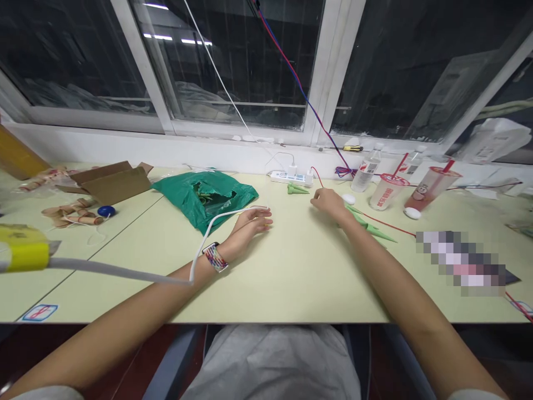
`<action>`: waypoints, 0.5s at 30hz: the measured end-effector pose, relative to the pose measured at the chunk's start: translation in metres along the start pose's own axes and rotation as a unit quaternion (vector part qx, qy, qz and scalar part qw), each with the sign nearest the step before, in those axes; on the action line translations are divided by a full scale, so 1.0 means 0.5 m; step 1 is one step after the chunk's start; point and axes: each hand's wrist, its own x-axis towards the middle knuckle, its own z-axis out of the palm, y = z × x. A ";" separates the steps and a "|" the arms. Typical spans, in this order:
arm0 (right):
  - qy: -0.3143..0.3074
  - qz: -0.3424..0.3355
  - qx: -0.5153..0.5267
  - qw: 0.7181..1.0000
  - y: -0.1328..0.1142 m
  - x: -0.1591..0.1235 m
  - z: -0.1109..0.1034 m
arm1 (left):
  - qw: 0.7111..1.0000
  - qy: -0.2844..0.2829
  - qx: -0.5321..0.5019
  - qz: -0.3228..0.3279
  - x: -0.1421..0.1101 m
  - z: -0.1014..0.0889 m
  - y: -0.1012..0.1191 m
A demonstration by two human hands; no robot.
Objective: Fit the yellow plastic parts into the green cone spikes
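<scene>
My left hand [249, 229], with a woven multicoloured watch band at its wrist, is held over the table beside a torn green plastic bag [187, 191]. Its fingers are stretched out and nothing shows in them. A white cable [227, 213] passes in front of this hand and forearm. My right hand [331, 204] is at the right, its fingers curled together; whether they hold anything is hidden. Partly behind the right forearm lie several pointed light-green pieces [377, 230]. Another small green piece [296, 189] lies between the hands, towards the wall.
A white power strip [291, 178] sits against the wall. Two drink cups [388, 191] with straws, plastic bottles [366, 169] and white oval objects [412, 213] stand at right. A cardboard box [112, 183] and wooden pieces [69, 214] lie left. A red cable [391, 225] crosses the table.
</scene>
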 end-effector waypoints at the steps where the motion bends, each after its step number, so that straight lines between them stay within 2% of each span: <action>1: -0.011 -0.018 0.018 1.000 0.021 -0.010 -0.021 | 1.000 0.000 0.001 -0.001 0.001 0.001 0.000; 3: -0.046 -0.055 0.033 0.997 0.061 -0.033 -0.060 | 1.000 0.000 0.001 -0.003 0.002 0.002 0.000; 6: -0.103 -0.070 -0.012 0.992 0.102 -0.071 -0.092 | 1.000 0.002 0.000 -0.006 0.004 0.002 -0.001; 8: -0.120 -0.062 -0.047 0.990 0.112 -0.096 -0.094 | 1.000 0.004 0.000 -0.004 0.004 0.002 -0.001; 12: -0.154 -0.056 -0.091 0.982 0.105 -0.125 -0.073 | 1.000 -0.003 0.003 0.000 0.004 0.000 -0.003; 15: -0.110 -0.077 -0.082 0.988 0.088 -0.129 -0.063 | 1.000 -0.016 0.002 -0.003 0.004 -0.002 -0.006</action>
